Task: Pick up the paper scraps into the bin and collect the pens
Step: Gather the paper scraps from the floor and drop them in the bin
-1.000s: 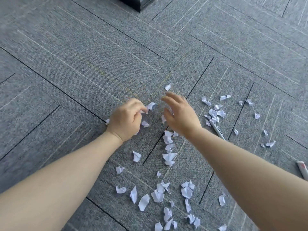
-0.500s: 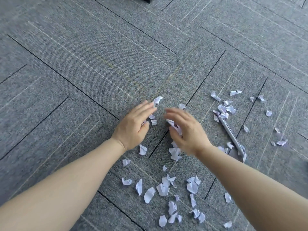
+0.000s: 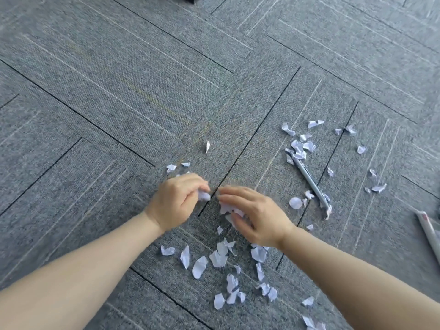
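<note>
Head view showed both hands had drawn nearer than half a second before, left hand (image 3: pixel 177 202) curled on a paper scrap (image 3: pixel 204 195), right hand (image 3: pixel 256 219) cupping gathered scraps (image 3: pixel 229 209) against the carpet (image 3: pixel 119 91), pen (image 3: pixel 309 181) lying rightward.

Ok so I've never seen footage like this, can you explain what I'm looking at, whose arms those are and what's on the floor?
This comes from a camera worn on a person's head, looking down at their own bare arms. There is no machine. The floor is grey carpet strewn with torn paper scraps. The left hand grips a scrap; the right hand curls over a small bunch of scraps. A pen lies among scraps to the right, and a second pen shows at the right edge. No bin is clearly visible.
</note>
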`<state>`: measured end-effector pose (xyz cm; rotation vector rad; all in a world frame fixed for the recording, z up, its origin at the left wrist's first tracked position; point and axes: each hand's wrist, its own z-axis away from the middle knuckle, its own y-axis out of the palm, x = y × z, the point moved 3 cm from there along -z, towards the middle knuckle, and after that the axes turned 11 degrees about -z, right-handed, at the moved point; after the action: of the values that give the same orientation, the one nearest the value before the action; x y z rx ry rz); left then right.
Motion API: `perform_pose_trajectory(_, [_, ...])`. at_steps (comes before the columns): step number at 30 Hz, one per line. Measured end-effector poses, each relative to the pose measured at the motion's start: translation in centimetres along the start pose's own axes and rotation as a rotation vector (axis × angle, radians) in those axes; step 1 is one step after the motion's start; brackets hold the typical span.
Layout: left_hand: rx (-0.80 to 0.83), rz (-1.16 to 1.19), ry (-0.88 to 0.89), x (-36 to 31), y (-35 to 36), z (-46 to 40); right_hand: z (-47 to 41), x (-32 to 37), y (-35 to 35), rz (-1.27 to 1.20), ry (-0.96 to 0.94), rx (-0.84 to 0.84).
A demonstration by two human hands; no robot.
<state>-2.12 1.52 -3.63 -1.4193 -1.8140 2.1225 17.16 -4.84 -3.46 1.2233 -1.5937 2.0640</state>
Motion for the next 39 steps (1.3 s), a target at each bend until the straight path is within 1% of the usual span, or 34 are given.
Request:
perform_pose_trajectory(1, [-0.051, -0.038, 0.003, 0.2, -0.4, 1.0, 0.2, -0.1, -0.1, 0.013, 0.013, -0.050])
perform_pose_trajectory(3, [-0.093, -0.234, -0.072, 1.4, -1.2, 1.9, -0.2, -0.9, -0.6, 0.072, 0.164, -0.145])
perform_pose_trajectory(5, [0.006, -0.396, -0.182, 2.8, -1.4, 1.8, -1.0, -1.7, -0.7, 0.119, 0.306, -0.122])
perform_pose_trajectory(6, [0.068, -0.408, -0.201, 3.1, -1.1, 1.6, -1.2, -1.8, -0.5, 0.130, 0.312, -0.085])
perform_pose_trajectory(8, [0.145, -0.360, -0.140, 2.4, -0.2, 1.5, -0.7, -1.3, 0.3, 0.128, 0.227, -0.009])
perform_pose_trajectory(11, [0.199, -0.247, 0.007, 0.0, 1.3, 3.8, 2.0, -0.1, 1.8, 0.120, 0.082, 0.117])
perform_pose_trajectory(14, [0.212, -0.180, 0.100, -2.1, 2.4, 7.7, 5.5, 0.7, 2.8, 0.147, 0.017, 0.198])
perform_pose_trajectory(15, [0.214, -0.204, 0.139, -2.8, 2.7, 8.9, 6.5, 0.8, 3.1, 0.176, -0.006, 0.224])
perform_pose_trajectory(17, [0.243, -0.358, 0.203, -3.5, 3.4, 10.4, 8.3, 0.9, 4.0, 0.270, -0.034, 0.265])
perform_pose_trajectory(19, [0.252, -0.532, 0.172, -3.3, 4.0, 10.6, 9.0, 0.8, 4.9, 0.343, 0.013, 0.236])
perform_pose_trajectory(23, [0.204, -0.628, 0.000, -2.6, 3.9, 8.4, 7.3, 1.2, 5.4, 0.367, 0.162, 0.026])
perform_pose_trajectory(25, [0.182, -0.664, -0.004, -2.7, 3.7, 6.9, 5.9, 1.7, 5.4, 0.413, 0.175, -0.011])
perform_pose_trajectory(26, [0.163, -0.676, 0.029, -2.8, 3.7, 6.3, 5.3, 1.8, 5.3, 0.437, 0.157, -0.014])
perform_pose_trajectory(28, [0.130, -0.665, 0.131, -3.2, 3.8, 5.2, 4.2, 2.0, 5.0, 0.438, 0.098, -0.037])
perform_pose_trajectory(30, [0.105, -0.653, 0.197, -3.5, 3.7, 4.1, 3.4, 2.0, 4.5, 0.402, 0.093, -0.048])
perform_pose_trajectory(34, [0.129, -0.622, 0.210, -4.4, 3.6, 2.6, 3.1, 2.4, 3.5, 0.379, 0.206, 0.085])
perform_pose_trajectory(35, [0.138, -0.580, 0.185, -4.8, 3.7, 2.4, 3.4, 2.5, 2.9, 0.351, 0.239, 0.091])
perform_pose_trajectory(36, [0.133, -0.526, 0.133, -5.3, 3.7, 2.3, 3.8, 2.5, 2.1, 0.308, 0.261, 0.064])
perform_pose_trajectory(39, [0.069, -0.297, -0.095, -8.2, 3.1, 0.1, 5.2, 3.0, -3.0, 0.192, 0.300, -0.112])
